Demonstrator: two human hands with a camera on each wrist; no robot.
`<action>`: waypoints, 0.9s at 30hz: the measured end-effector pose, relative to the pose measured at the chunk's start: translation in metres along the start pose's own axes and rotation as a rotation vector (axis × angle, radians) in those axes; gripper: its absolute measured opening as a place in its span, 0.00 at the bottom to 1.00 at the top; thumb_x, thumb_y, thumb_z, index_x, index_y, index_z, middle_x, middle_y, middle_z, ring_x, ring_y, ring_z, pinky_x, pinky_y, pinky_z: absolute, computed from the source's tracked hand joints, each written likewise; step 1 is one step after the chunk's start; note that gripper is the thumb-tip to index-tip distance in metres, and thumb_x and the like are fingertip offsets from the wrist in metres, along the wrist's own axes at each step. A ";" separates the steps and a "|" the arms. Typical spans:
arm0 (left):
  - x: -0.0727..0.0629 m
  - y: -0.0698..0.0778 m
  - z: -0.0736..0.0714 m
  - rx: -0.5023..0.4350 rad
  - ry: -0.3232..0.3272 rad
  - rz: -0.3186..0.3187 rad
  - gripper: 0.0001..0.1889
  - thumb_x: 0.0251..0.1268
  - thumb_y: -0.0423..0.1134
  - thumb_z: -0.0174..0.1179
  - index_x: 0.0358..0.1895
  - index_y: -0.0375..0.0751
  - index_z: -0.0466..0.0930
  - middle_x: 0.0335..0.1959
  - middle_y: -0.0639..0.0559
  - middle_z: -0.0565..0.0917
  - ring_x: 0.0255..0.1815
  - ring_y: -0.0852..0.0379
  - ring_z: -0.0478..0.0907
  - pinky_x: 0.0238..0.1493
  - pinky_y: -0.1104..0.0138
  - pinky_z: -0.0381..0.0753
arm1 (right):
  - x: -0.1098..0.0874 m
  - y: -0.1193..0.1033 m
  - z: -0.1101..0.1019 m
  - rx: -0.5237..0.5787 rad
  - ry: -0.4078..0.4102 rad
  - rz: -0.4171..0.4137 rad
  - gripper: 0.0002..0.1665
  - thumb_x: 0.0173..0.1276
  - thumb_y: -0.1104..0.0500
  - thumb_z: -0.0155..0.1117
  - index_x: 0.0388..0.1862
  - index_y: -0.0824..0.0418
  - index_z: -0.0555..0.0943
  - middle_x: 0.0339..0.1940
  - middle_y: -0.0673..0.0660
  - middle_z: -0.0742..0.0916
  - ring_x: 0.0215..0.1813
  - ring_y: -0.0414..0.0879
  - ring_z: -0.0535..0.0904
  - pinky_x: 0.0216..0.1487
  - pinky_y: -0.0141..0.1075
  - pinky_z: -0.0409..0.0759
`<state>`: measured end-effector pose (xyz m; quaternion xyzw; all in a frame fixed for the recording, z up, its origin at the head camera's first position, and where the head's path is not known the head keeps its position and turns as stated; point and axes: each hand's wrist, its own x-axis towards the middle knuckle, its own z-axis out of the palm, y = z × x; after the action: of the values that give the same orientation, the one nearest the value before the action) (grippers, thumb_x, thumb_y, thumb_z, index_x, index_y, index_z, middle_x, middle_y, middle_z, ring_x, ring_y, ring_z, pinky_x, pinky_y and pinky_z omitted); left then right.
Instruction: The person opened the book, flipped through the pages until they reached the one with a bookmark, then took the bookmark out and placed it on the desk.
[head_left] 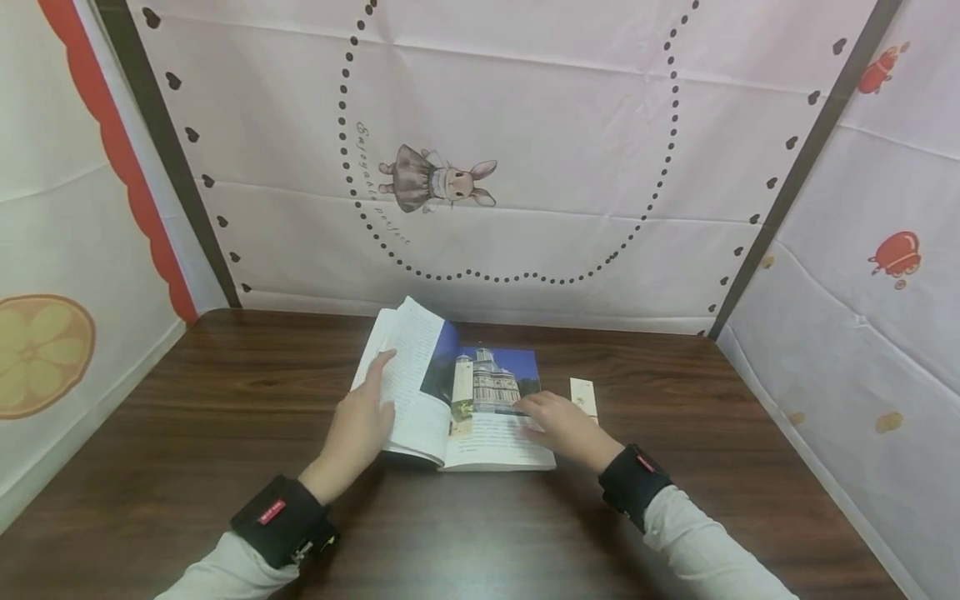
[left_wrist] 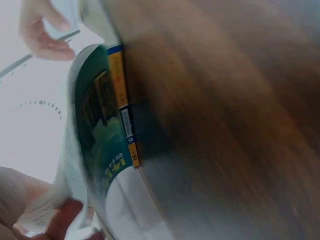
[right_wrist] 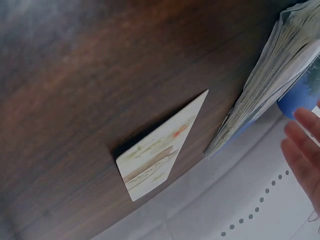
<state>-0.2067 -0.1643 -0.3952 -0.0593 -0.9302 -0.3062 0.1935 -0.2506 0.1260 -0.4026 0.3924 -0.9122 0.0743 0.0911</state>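
An open book (head_left: 498, 442) lies on the table, its left side raised, with printed text on the left pages and a photo of a domed building on the right page. My left hand (head_left: 358, 425) holds the raised left side at its outer edge; the left wrist view shows fingers at that edge and the green cover (left_wrist: 102, 125) underneath. Over the right page, my right hand (head_left: 566, 429) has its fingers extended; whether they touch the paper is unclear. A pale bookmark strip (head_left: 462, 382) lies on the right page near the fold.
To the right of the book, a pale illustrated card (right_wrist: 155, 155) lies on the dark wooden table (head_left: 480, 542). White printed cloth (head_left: 525, 167) hangs behind the table and along both sides.
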 end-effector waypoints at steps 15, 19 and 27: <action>-0.002 0.005 0.017 0.402 -0.371 0.515 0.28 0.56 0.24 0.57 0.62 0.49 0.74 0.69 0.38 0.65 0.70 0.31 0.58 0.62 0.37 0.63 | -0.005 -0.001 0.008 -0.001 -0.132 0.012 0.15 0.63 0.56 0.65 0.48 0.59 0.81 0.46 0.57 0.85 0.48 0.50 0.82 0.50 0.41 0.79; -0.003 0.009 0.018 0.363 -0.445 0.426 0.23 0.59 0.23 0.53 0.58 0.45 0.78 0.64 0.35 0.71 0.64 0.32 0.67 0.57 0.41 0.71 | -0.004 -0.003 0.008 -0.027 -0.154 0.010 0.16 0.64 0.54 0.64 0.48 0.59 0.80 0.46 0.57 0.85 0.47 0.50 0.82 0.50 0.41 0.80; 0.000 0.002 0.023 0.315 -0.433 0.369 0.17 0.67 0.33 0.51 0.57 0.34 0.73 0.54 0.31 0.78 0.53 0.34 0.78 0.52 0.49 0.78 | 0.006 -0.004 0.006 0.019 -0.218 0.047 0.23 0.61 0.56 0.67 0.54 0.62 0.77 0.49 0.60 0.83 0.50 0.54 0.80 0.53 0.44 0.79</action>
<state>-0.2142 -0.1494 -0.4111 -0.2597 -0.9593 -0.0987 0.0503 -0.2525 0.1173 -0.4068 0.3774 -0.9250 0.0418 -0.0141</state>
